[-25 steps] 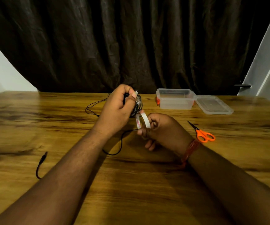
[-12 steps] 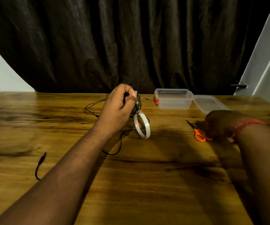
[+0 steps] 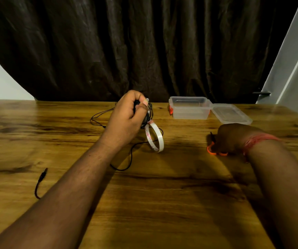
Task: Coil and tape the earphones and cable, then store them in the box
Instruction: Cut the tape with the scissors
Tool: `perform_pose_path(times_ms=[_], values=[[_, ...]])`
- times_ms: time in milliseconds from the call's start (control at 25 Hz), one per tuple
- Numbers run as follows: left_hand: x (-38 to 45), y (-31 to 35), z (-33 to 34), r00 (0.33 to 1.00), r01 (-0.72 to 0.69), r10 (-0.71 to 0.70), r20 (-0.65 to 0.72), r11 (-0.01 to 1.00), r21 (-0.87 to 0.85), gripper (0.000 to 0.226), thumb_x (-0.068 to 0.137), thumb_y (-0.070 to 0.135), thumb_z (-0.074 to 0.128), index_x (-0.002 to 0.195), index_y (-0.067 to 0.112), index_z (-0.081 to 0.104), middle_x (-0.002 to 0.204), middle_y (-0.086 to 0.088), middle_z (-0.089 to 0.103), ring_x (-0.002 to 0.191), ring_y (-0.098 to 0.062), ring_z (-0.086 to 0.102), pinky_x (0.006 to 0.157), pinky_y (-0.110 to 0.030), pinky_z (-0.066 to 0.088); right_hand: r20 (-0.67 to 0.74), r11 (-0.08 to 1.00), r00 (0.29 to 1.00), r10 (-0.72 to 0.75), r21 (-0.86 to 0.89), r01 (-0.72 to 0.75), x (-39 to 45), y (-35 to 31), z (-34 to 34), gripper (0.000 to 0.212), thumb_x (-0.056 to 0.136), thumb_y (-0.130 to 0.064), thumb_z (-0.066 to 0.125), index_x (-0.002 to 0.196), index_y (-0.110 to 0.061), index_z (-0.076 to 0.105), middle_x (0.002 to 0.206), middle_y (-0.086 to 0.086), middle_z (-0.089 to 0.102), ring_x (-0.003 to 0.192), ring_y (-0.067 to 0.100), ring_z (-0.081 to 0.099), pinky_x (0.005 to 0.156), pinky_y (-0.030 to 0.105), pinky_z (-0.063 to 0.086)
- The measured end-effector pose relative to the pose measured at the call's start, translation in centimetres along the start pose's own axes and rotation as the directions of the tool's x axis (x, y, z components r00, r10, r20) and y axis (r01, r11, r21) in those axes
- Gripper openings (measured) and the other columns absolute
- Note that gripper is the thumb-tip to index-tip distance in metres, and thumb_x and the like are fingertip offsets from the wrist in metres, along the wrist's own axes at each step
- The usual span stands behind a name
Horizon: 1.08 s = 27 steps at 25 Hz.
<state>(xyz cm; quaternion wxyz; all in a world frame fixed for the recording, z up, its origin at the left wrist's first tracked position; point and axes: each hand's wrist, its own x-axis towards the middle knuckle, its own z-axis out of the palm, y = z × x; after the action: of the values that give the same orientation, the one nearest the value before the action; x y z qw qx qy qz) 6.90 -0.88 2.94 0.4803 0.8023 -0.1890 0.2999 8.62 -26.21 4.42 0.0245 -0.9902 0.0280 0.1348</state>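
Since half a second ago the right hand [image 3: 232, 136] has settled lower over the orange-handled scissors [image 3: 214, 150], and a full second back it was still beside the tape, next to the left hand. Now its knuckles cover most of the tool; only the orange loops and a dark tip of blade poke out at its left side. Its fingers seem to be curled round the handles, though motion blur and the back of the hand hide the grip, so I cannot tell for sure. A red thread band [image 3: 256, 141] circles that wrist.

Raised above the wooden table [image 3: 162, 203], the left hand [image 3: 126, 119] is clenched round the coiled black earphone cable [image 3: 149, 112], thumb pressed across the bundle. From the bundle hangs a white ring-shaped roll of tape [image 3: 155, 137], its loose end stuck to the coil and its lower edge close to the tabletop. Uncoiled black cable trails out behind the hand and loops down under the forearm, and a black jack plug [image 3: 42, 177] lies on the wood at the near left.

At the far side stands the clear plastic storage box [image 3: 189, 112] with orange clips, open, its clear lid [image 3: 231, 114] flat just to its right. A dark pleated curtain [image 3: 144, 42] hangs behind the table.
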Motion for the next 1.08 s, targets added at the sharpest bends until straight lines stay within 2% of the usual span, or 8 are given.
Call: perform_pose_path(times_ms=[80, 240, 320, 480, 600, 840, 1000, 1080], values=[[-0.1, 0.2, 0.0, 1.0, -0.017, 0.017, -0.009, 1.0, 0.013, 0.007, 0.1, 0.006, 0.047, 0.095, 0.009, 0.051, 0.089, -0.004, 0.051, 0.072, 0.011, 0.056, 0.056, -0.006, 0.044, -0.008, 1.0, 1.0, -0.029, -0.008, 0.029, -0.3, -0.5, 0.3, 0.016, 0.088, -0.029, 0.067, 0.088, -0.013, 0.063, 0.078, 0.003, 0.061, 0.072, 0.02, 0.063, 0.049, 0.024, 0.048], [0.0, -0.2, -0.1, 1.0, -0.001, 0.002, -0.006, 1.0, 0.009, 0.007, 0.1, 0.01, 0.047, 0.096, 0.013, 0.052, 0.088, -0.001, 0.052, 0.07, 0.008, 0.055, 0.054, -0.008, 0.043, -0.048, 0.969, 0.987, -0.154, -0.201, 0.141, -0.9, -1.5, 0.2, 0.023, 0.09, -0.029, 0.062, 0.107, -0.014, 0.062, 0.082, 0.001, 0.049, 0.088, 0.022, 0.054, 0.072, 0.028, 0.048], [0.0, -0.3, -0.1, 1.0, -0.004, 0.004, -0.006, 1.0, 0.013, 0.008, 0.1, 0.013, 0.048, 0.095, 0.017, 0.052, 0.086, 0.001, 0.053, 0.069, 0.004, 0.055, 0.055, -0.011, 0.044, -0.088, 0.953, 0.973, -0.213, -0.238, 0.187, -0.7, -1.6, 0.5, 0.027, 0.088, -0.033, 0.064, 0.107, -0.013, 0.062, 0.082, 0.001, 0.047, 0.085, 0.021, 0.049, 0.073, 0.028, 0.044], [0.0, 0.1, -0.1, 1.0, 0.001, -0.001, 0.0, 1.0, -0.009, 0.007, 0.1, 0.008, 0.046, 0.095, 0.012, 0.051, 0.084, 0.004, 0.051, 0.067, 0.009, 0.058, 0.053, -0.009, 0.044, -0.088, 0.95, 0.967, -0.24, -0.229, 0.214, -0.9, -2.0, 0.6, 0.021, 0.09, -0.03, 0.064, 0.099, -0.012, 0.062, 0.081, 0.001, 0.048, 0.083, 0.019, 0.046, 0.072, 0.025, 0.038], [-0.1, 0.5, -0.1, 1.0, -0.009, 0.009, -0.004, 1.0, -0.015, 0.006, 0.1, 0.006, 0.046, 0.096, 0.008, 0.05, 0.083, 0.003, 0.051, 0.067, 0.011, 0.058, 0.053, -0.007, 0.043, -0.128, 0.962, 0.97, -0.206, -0.206, 0.177, -0.7, -2.1, 0.7, 0.029, 0.086, -0.026, 0.066, 0.069, -0.014, 0.046, 0.071, 0.0, 0.043, 0.076, 0.019, 0.046, 0.069, 0.025, 0.038], [-0.1, 0.2, -0.2, 1.0, -0.015, 0.015, 0.001, 1.0, -0.016, 0.008, 0.1, 0.009, 0.047, 0.095, 0.012, 0.051, 0.078, 0.006, 0.05, 0.063, 0.008, 0.056, 0.052, -0.008, 0.043, -0.151, 0.977, 0.966, -0.211, -0.004, 0.213, 0.4, -1.3, 0.6, 0.029, 0.087, -0.04, 0.066, 0.077, -0.014, 0.06, 0.08, 0.006, 0.059, 0.071, 0.017, 0.054, 0.058, 0.026, 0.041], [0.2, -0.8, -0.2, 0.999, -0.032, 0.033, -0.014, 0.999, 0.041, 0.016, 0.098, 0.019, 0.048, 0.089, 0.033, 0.05, 0.083, 0.009, 0.054, 0.072, 0.0, 0.054, 0.06, -0.014, 0.043, -0.145, 0.848, 0.927, -0.347, 0.375, 0.376, 0.2, -1.2, 0.1, 0.019, 0.082, -0.036, 0.072, 0.078, -0.018, 0.076, 0.088, 0.003, 0.075, 0.089, 0.023, 0.068, 0.085, 0.041, 0.054], [0.3, -0.8, -0.2, 1.0, -0.027, 0.028, -0.012, 0.999, 0.037, 0.012, 0.098, 0.022, 0.047, 0.09, 0.03, 0.05, 0.084, 0.008, 0.055, 0.073, -0.002, 0.056, 0.061, -0.018, 0.045, -0.162, 0.784, 0.892, -0.421, 0.431, 0.448, -0.2, -1.6, 0.1, 0.008, 0.084, -0.025, 0.072, 0.078, -0.021, 0.077, 0.087, -0.002, 0.076, 0.09, 0.019, 0.069, 0.089, 0.041, 0.054]])
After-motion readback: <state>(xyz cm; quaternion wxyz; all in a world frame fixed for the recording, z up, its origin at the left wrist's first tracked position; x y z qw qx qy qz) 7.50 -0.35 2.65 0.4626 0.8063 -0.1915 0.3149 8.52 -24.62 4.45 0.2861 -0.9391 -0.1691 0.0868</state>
